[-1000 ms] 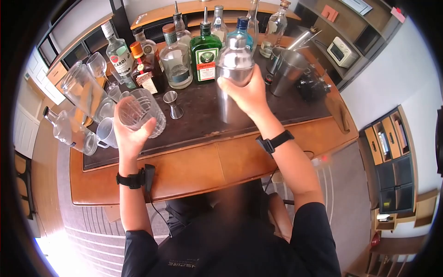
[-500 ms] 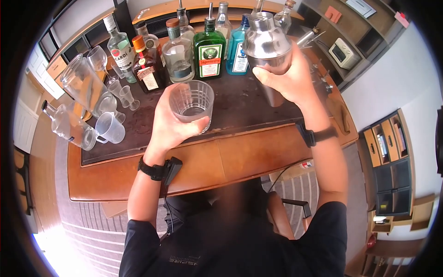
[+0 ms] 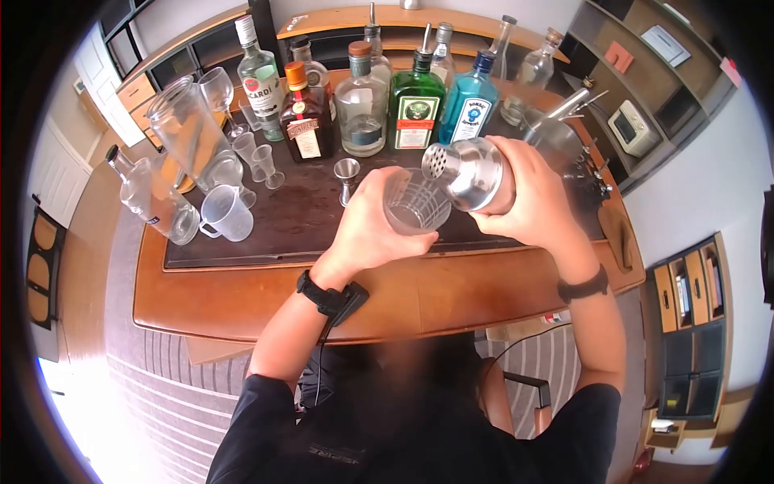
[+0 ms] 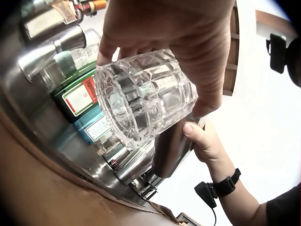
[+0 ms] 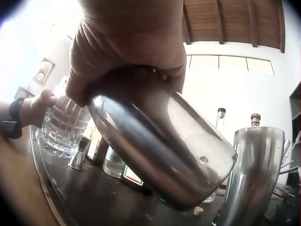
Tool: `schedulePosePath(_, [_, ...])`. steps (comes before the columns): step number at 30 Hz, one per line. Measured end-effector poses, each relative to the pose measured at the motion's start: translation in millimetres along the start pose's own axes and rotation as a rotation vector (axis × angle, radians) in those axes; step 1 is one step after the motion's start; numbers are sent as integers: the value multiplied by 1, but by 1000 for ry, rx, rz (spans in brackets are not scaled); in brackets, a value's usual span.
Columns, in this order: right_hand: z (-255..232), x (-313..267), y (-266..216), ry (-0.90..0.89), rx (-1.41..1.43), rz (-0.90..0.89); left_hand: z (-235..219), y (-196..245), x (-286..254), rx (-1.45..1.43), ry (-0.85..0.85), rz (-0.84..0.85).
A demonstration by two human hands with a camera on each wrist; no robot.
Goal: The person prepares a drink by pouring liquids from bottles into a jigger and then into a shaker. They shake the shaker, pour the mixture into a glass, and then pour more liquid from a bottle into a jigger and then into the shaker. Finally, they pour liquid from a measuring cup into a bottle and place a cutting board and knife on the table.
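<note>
In the head view my left hand (image 3: 367,222) grips a clear cut-glass tumbler (image 3: 415,211), its fingers and thumb wrapped round the side. My right hand (image 3: 532,194) holds a steel cocktail shaker (image 3: 476,176) by its body. The shaker is tipped to the left, and its perforated strainer top (image 3: 436,161) lies right at the tumbler's rim. The left wrist view shows the tumbler's cut pattern (image 4: 155,92) close up, with the shaker body (image 4: 171,146) behind. In the right wrist view the shaker's base (image 5: 197,174) points down and away from the tumbler (image 5: 63,127).
Behind the hands stand a green Jägermeister bottle (image 3: 415,109), a blue bottle (image 3: 468,101) and several others. A steel jigger (image 3: 346,179) is just beyond the left hand. Left are a plastic measuring jug (image 3: 227,214) and small stemmed glasses (image 3: 264,165). A metal tin (image 5: 254,174) stands right.
The left hand has carried the tumbler rightward to the shaker. The right hand first moved right with the upright shaker, then tipped it left over to the tumbler's rim.
</note>
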State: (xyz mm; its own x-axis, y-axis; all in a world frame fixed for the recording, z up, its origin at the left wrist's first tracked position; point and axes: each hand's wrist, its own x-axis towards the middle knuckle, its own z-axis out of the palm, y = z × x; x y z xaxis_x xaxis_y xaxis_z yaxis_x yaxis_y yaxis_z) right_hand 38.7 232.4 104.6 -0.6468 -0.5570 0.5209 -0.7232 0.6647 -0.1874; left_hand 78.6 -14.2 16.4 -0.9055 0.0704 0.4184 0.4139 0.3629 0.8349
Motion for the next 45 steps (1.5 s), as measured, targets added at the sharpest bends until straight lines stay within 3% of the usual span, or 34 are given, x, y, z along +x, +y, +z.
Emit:
schedulePosePath(12, [-9, 17, -2, -2, -266, -281, -6, -3, -3, 83, 34, 28])
schedulePosePath(30, [-10, 29, -3, -38, -344, -403, -8, -10, -3, 118, 57, -2])
schedulePosePath(45, [-15, 33, -8, -80, -355, -385, -8, -10, -3, 104, 49, -40])
